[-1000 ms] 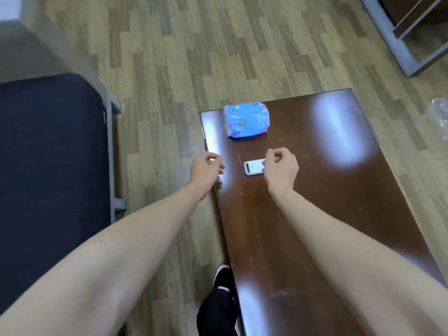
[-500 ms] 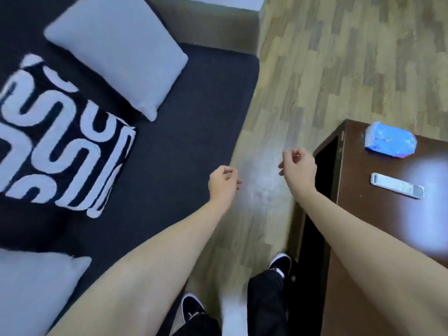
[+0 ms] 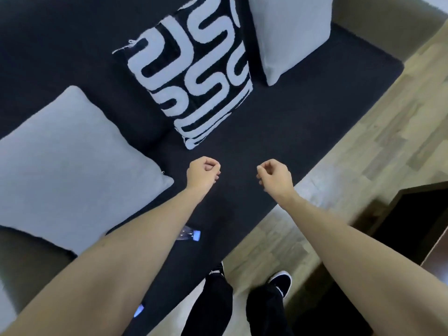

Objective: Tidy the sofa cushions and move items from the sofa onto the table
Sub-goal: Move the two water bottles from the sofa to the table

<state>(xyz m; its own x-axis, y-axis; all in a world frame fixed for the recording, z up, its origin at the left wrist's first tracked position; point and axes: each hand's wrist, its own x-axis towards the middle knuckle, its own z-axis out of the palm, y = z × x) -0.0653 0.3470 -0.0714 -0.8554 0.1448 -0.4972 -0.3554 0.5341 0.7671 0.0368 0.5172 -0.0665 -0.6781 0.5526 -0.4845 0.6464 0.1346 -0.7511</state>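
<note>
Head view, looking down over dark sofa seat [image 3: 278, 132]. Left hand [image 3: 203, 174] and right hand [image 3: 275, 178] both held above the seat near its front edge, apart from each other, touching nothing. Fingers of both curled into loose fists, thumbs against fingers; both empty.

Cushions on the sofa: black-and-white patterned cushion [image 3: 194, 76] at centre, lying tilted with one corner toward the hands; grey cushion [image 3: 288, 32] just beside it on the right, against the sofa end; second grey cushion [image 3: 70, 166] on the left, its corner near the left hand.

Clear plastic bottle [image 3: 189, 233] with blue cap lies on the seat, mostly hidden under the left forearm. A small blue object [image 3: 139, 310] shows lower down by the same forearm; cannot tell what it is.

Dark wooden table [image 3: 434, 253]: only a corner visible at right edge, on the wood floor [image 3: 363, 154]. Person's black trousers and shoes [image 3: 281, 281] at bottom
</note>
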